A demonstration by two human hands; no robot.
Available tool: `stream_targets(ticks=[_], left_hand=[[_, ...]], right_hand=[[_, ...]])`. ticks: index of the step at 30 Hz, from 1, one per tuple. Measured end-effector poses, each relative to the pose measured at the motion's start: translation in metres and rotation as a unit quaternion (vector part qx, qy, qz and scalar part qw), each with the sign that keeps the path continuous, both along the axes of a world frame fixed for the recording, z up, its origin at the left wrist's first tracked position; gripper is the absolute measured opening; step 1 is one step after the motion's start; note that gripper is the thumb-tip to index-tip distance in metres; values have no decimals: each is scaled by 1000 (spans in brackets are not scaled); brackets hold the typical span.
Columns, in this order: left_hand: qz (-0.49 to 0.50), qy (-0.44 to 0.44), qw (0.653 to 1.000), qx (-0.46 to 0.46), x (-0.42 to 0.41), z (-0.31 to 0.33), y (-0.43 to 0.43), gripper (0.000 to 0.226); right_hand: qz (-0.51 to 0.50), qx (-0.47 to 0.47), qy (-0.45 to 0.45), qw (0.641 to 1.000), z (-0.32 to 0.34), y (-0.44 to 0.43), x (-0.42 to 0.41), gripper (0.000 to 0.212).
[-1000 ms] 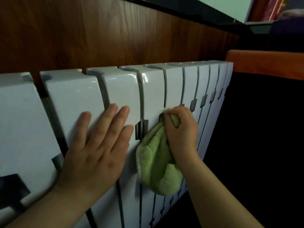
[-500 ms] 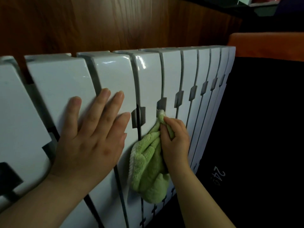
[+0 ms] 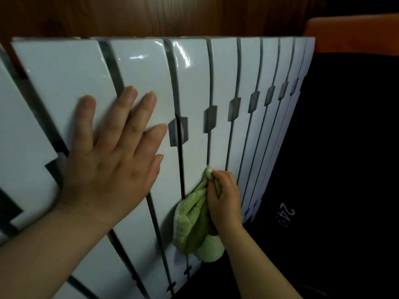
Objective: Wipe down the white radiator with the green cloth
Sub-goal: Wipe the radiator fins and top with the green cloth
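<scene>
A: Where did we log the cloth (image 3: 194,229)?
B: Bunched in our right hand (image 3: 224,197), tip pressed to a slot low on the radiator (image 3: 194,83).
A: Left hand (image 3: 108,167)?
B: Flat, fingers spread, on panels further left.

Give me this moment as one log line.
left hand: flat on white radiator | right hand: grips green cloth | cloth tip: at gap between sections | wipe: unfinished

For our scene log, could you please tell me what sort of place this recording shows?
Probably an indoor room, perhaps in a home: a white radiator stands in front of a wood-panelled wall, with an orange surface, possibly furniture, beyond its far end.
</scene>
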State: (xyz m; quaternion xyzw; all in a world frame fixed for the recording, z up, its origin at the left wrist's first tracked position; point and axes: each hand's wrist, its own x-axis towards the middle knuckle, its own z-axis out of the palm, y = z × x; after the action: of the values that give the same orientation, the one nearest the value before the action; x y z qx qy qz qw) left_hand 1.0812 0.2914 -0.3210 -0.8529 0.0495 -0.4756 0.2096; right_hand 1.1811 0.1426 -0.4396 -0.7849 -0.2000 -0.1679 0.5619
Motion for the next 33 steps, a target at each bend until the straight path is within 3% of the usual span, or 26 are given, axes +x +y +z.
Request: stream_targets(ticks=[4, 9, 15, 20, 23, 27, 30, 33], left_hand=[[-7, 24, 1000, 9, -16, -28, -24, 42], [5, 131, 991, 34, -24, -124, -40, 43], [27, 164, 985, 43, -19, -195, -32, 51], [63, 157, 983, 74, -14, -219, -23, 57], [71, 161, 980, 88, -13, -220, -19, 53], [78, 158, 977, 116, -12, -227, -13, 54], [74, 152, 980, 110, -10, -230, -11, 53], [54, 144, 983, 103, -12, -231, -10, 52]], right_hand=[[-8, 2, -24, 1000, -11, 6, 0, 17], [-41, 34, -80, 995, -47, 16, 5, 19], [-39, -24, -40, 998, -146, 11, 1, 11], [-71, -26, -32, 997, -191, 19, 0, 20], [-38, -50, 84, 994, -205, 16, -6, 20], [42, -214, 247, 944, -232, 0, -5, 24], [36, -186, 274, 943, -235, -3, -7, 23], [32, -143, 354, 924, -238, -3, -11, 24]])
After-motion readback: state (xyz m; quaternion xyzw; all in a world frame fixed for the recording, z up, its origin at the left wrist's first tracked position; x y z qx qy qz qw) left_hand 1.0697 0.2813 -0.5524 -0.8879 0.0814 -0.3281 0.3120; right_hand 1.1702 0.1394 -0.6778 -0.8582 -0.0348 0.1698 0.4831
